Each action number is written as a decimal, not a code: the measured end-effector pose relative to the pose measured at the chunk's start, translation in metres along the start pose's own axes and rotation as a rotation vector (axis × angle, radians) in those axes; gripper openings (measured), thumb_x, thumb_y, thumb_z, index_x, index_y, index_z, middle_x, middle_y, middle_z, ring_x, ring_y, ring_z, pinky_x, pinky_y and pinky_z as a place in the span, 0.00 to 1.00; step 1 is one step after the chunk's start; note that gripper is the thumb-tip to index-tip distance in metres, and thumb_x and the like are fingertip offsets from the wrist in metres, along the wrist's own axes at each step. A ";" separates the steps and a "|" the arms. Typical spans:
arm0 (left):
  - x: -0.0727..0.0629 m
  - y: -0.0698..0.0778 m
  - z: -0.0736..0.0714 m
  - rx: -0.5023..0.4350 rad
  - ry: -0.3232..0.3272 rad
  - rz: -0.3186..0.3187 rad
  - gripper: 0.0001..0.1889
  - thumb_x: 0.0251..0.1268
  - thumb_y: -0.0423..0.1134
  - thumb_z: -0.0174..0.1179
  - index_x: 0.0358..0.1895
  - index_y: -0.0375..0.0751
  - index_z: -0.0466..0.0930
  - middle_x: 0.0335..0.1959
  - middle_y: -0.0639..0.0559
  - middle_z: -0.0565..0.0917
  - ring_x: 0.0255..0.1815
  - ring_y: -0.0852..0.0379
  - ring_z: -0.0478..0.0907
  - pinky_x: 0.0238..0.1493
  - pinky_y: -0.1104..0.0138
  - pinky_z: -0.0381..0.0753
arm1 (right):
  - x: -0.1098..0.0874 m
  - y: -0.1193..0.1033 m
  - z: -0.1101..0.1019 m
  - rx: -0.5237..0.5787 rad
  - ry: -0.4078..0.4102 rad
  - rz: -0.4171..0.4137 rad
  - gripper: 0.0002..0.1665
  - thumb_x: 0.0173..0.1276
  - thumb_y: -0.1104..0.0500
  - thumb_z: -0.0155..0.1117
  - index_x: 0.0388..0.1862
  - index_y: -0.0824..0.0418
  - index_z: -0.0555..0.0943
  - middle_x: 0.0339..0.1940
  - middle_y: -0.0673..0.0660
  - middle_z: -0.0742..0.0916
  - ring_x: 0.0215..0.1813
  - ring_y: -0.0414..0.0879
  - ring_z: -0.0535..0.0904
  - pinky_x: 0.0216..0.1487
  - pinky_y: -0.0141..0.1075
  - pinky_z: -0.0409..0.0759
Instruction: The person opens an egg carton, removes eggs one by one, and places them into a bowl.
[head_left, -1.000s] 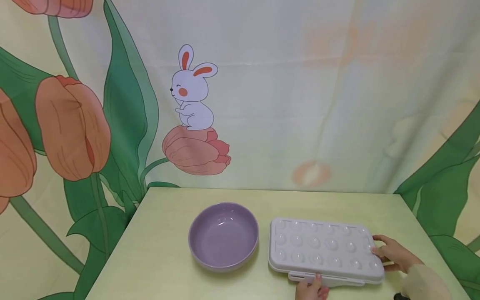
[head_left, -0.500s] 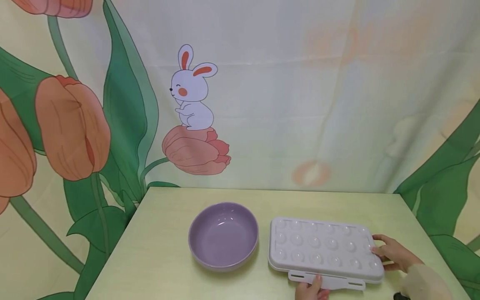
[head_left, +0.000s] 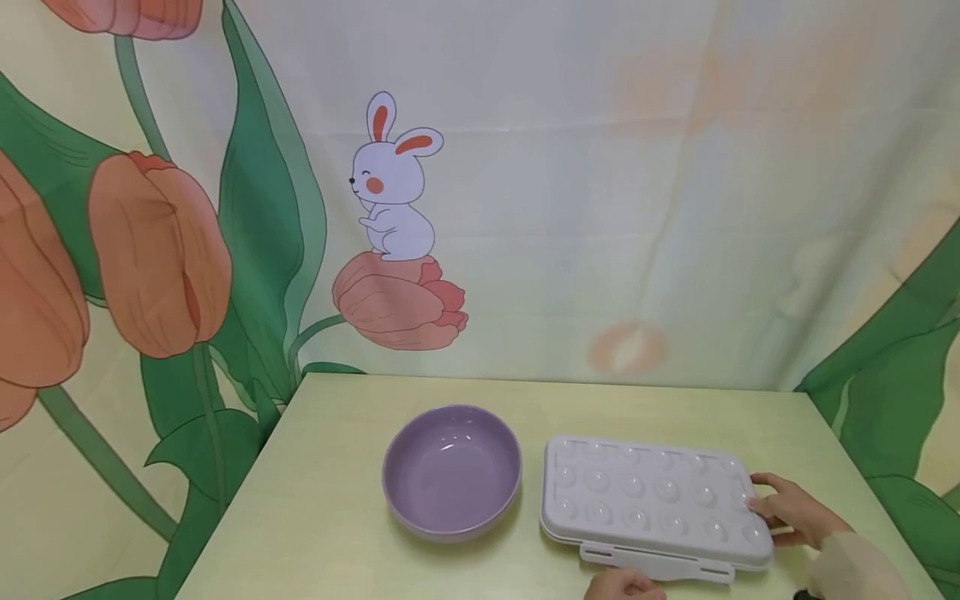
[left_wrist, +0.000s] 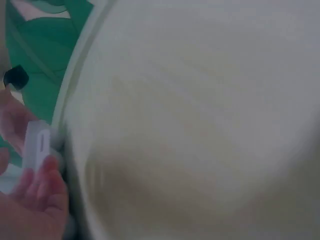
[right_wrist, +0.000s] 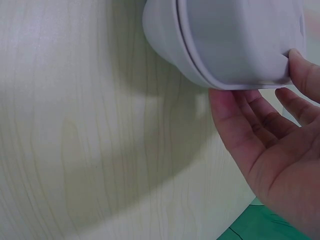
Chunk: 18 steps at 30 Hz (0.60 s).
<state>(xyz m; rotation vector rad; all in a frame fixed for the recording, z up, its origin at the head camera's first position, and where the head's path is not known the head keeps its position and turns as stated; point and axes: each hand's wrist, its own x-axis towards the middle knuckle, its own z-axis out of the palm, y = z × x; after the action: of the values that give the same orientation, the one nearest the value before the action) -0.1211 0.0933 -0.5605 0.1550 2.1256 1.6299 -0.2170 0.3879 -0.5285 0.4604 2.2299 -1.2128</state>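
Box (head_left: 652,500) sits on the worktop (head_left: 330,508), lid (head_left: 686,473) on, just right of the bowl (head_left: 452,475), and the right grip (head_left: 799,510) has its end pinched, thumb on top, fingers underneath. Out front, the flap (head_left: 656,562) juts away from the edge, unclipped by the look of it. Left grip (head_left: 624,585) hangs just beside it, fingers loosely bent, thumb apart, nothing visibly held; whether fingertips touch the flap, I can't tell. So unfastening seems the step in hand, with this side about done. Next move probably calls for a steady right end, then a lift at the front to raise the lid.
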 end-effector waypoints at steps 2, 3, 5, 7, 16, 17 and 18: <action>-0.003 0.012 -0.011 0.103 -0.027 0.054 0.08 0.50 0.43 0.62 0.28 0.41 0.81 0.21 0.57 0.82 0.23 0.69 0.75 0.26 0.74 0.73 | 0.000 0.000 0.000 -0.001 -0.001 0.000 0.40 0.64 0.53 0.53 0.65 0.68 0.45 0.40 0.64 0.77 0.37 0.49 0.75 0.35 0.41 0.76; -0.004 0.016 -0.017 0.176 -0.030 0.118 0.08 0.51 0.43 0.61 0.29 0.43 0.81 0.23 0.59 0.82 0.24 0.71 0.74 0.28 0.76 0.72 | 0.000 0.000 0.000 0.001 -0.001 0.000 0.40 0.64 0.53 0.53 0.65 0.68 0.45 0.40 0.64 0.77 0.37 0.49 0.75 0.35 0.41 0.76; -0.005 0.023 -0.029 0.335 -0.002 0.252 0.07 0.52 0.44 0.60 0.31 0.46 0.80 0.26 0.62 0.82 0.28 0.72 0.75 0.31 0.78 0.71 | 0.000 0.000 0.000 0.002 -0.002 -0.001 0.41 0.64 0.53 0.53 0.65 0.68 0.44 0.40 0.64 0.77 0.37 0.49 0.75 0.35 0.41 0.76; -0.005 0.025 -0.041 0.533 0.067 0.419 0.07 0.53 0.45 0.59 0.34 0.49 0.80 0.30 0.64 0.82 0.33 0.72 0.75 0.35 0.79 0.70 | 0.000 0.001 0.000 0.003 -0.005 -0.002 0.41 0.64 0.53 0.53 0.65 0.68 0.45 0.40 0.64 0.77 0.37 0.49 0.75 0.35 0.41 0.76; 0.003 0.004 -0.071 1.026 0.384 0.788 0.22 0.43 0.51 0.64 0.46 0.51 0.74 0.52 0.52 0.74 0.55 0.54 0.69 0.51 0.61 0.71 | -0.001 0.001 0.000 0.009 -0.014 -0.008 0.41 0.63 0.51 0.53 0.65 0.67 0.45 0.42 0.66 0.76 0.38 0.49 0.75 0.37 0.42 0.77; 0.003 0.001 -0.072 1.044 0.403 0.779 0.25 0.41 0.52 0.65 0.47 0.51 0.73 0.54 0.50 0.73 0.57 0.52 0.68 0.52 0.59 0.70 | -0.001 0.001 0.000 0.009 -0.014 -0.009 0.41 0.63 0.52 0.53 0.65 0.67 0.45 0.43 0.66 0.76 0.38 0.49 0.75 0.37 0.42 0.77; 0.004 -0.002 -0.072 1.056 0.421 0.763 0.27 0.40 0.53 0.65 0.49 0.51 0.72 0.56 0.48 0.72 0.58 0.50 0.67 0.51 0.57 0.70 | -0.002 0.001 0.000 0.010 -0.014 -0.009 0.41 0.63 0.52 0.53 0.65 0.67 0.45 0.43 0.66 0.76 0.38 0.49 0.75 0.37 0.42 0.77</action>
<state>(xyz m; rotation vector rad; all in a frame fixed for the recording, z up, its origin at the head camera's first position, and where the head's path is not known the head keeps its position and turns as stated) -0.1543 0.0299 -0.5492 1.1346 3.3192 0.6300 -0.2151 0.3880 -0.5282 0.4452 2.2173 -1.2289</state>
